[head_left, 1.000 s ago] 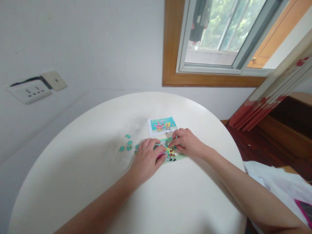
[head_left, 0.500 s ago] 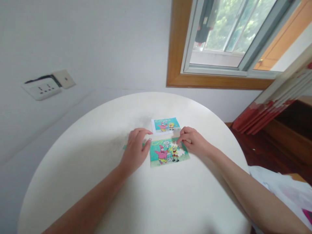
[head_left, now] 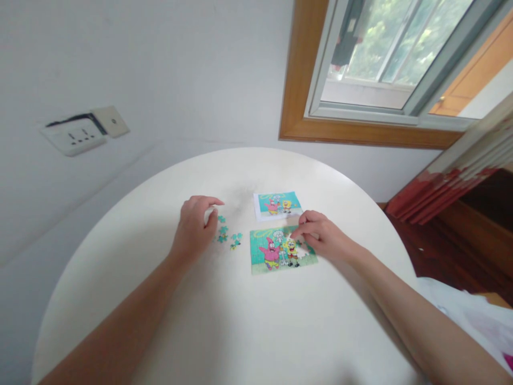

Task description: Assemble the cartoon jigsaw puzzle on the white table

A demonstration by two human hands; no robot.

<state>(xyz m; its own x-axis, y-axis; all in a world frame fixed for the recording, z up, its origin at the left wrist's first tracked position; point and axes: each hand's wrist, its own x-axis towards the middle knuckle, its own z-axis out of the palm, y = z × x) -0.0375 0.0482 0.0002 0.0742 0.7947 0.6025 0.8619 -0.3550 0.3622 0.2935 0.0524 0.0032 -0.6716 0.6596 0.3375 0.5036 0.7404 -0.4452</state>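
Note:
A jigsaw puzzle (head_left: 266,256) with cartoon figures lies flat on the white table, with a gap in its right part. My right hand (head_left: 323,235) rests over its upper right corner, fingers bent together and fingertips at the gap's edge. Whatever they pinch is too small to make out. To the left, my left hand (head_left: 194,224) hovers at a group of loose puzzle pieces (head_left: 223,234), thumb and forefinger apart and nothing seen between them. Several pieces lie between this hand and the puzzle; the hand may cover others.
Behind the puzzle lies a picture card (head_left: 276,206) showing the same scene. The round white table (head_left: 240,331) stands against a wall with a socket (head_left: 78,136). A wood-framed window (head_left: 364,128) and a red and white curtain (head_left: 428,192) are at the right.
My left hand has moved left, away from the puzzle's edge, and loose pieces now show beside it. My right hand stays at the puzzle's upper right. The view has shifted slightly.

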